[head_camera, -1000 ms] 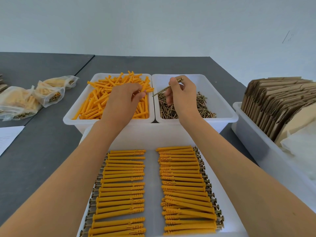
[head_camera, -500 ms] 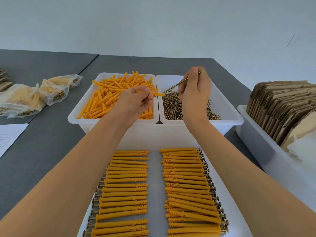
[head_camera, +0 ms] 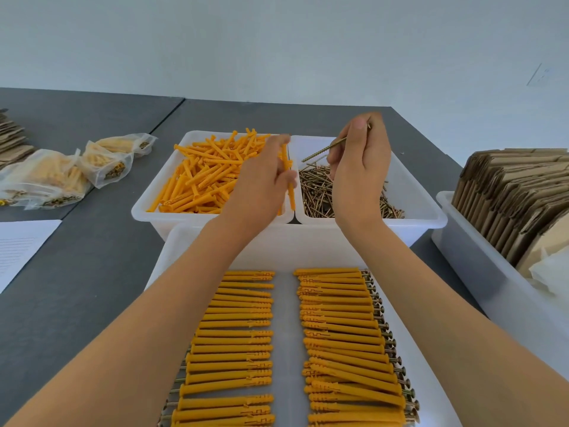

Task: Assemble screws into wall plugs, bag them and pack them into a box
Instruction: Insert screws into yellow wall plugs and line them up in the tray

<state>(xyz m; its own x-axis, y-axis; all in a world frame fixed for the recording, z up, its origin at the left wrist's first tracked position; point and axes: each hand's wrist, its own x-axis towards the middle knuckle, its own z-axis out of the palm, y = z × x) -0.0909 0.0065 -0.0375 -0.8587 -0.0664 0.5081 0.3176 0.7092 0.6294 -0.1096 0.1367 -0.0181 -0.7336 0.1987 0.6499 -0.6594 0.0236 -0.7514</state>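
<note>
My left hand grips one orange wall plug, held nearly upright over the gap between two white bins. My right hand pinches a brass screw whose tip points left and down toward the plug. The two parts are still apart. The left bin holds loose orange plugs, the right bin loose screws. A white tray in front of me carries two rows of plugs with screws in them.
Clear bags of assembled plugs lie on the grey table at the left, beside a sheet of paper. A white bin with flat cardboard boxes stands at the right.
Both hands rose from the bins and drew together. The left hand turned its plug from lying level to nearly upright; the right hand lifted the screw higher.
</note>
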